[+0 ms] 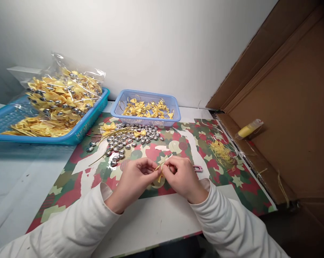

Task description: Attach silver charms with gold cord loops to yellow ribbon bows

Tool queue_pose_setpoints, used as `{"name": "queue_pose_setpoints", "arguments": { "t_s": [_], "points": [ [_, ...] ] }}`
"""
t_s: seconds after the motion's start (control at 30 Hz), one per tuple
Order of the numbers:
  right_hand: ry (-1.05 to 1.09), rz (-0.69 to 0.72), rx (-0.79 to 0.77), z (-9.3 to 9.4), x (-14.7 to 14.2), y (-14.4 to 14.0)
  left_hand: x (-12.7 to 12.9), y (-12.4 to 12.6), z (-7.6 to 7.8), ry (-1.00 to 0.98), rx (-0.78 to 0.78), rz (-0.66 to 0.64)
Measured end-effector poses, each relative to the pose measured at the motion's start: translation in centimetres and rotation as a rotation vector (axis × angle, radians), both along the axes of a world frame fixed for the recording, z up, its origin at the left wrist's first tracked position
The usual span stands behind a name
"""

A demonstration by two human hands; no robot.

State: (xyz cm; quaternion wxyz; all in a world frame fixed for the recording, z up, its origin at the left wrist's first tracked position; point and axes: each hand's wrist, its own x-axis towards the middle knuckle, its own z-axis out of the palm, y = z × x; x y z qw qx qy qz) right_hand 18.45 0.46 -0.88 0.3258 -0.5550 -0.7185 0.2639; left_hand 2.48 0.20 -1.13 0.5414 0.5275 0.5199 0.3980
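Observation:
My left hand (136, 181) and my right hand (182, 177) meet over the front of the patterned sheet, fingertips almost touching. Both are closed in a pinch on a small yellow ribbon piece (160, 178) with a gold cord (165, 157) sticking up from between the fingers. Fingers hide most of the ribbon and where the cord joins it. Past my right hand a pink-handled tool (197, 168) shows; whether it lies on the sheet or sits in that hand I cannot tell. Ahead lie many shiny silver beads (121, 145), gold cords (115, 135) and a yellow bow (139, 133).
A blue basket (178, 114) of yellow bows stands at the back. To the left, a larger blue tray (90, 123) carries a clear bag (67, 89) of bows with silver beads. Yellow threads (222, 152) lie at right, beside a cardboard wall (285, 107) with a yellow tube (249, 129).

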Motion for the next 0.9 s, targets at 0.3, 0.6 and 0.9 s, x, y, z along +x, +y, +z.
{"name": "queue_pose_setpoints", "arguments": {
  "t_s": [0.3,0.6,0.9],
  "points": [
    [0.421,0.086,-0.178,-0.3,0.0,0.6,-0.2,0.1,0.1,-0.081,-0.046,0.016],
    [0.660,0.292,-0.201,1.5,1.9,1.0,-0.7,1.1,0.0,-0.077,-0.046,0.081],
    [0.906,0.267,-0.093,2.6,3.3,1.2,-1.0,1.2,-0.2,0.169,0.159,0.029]
  ]
}}
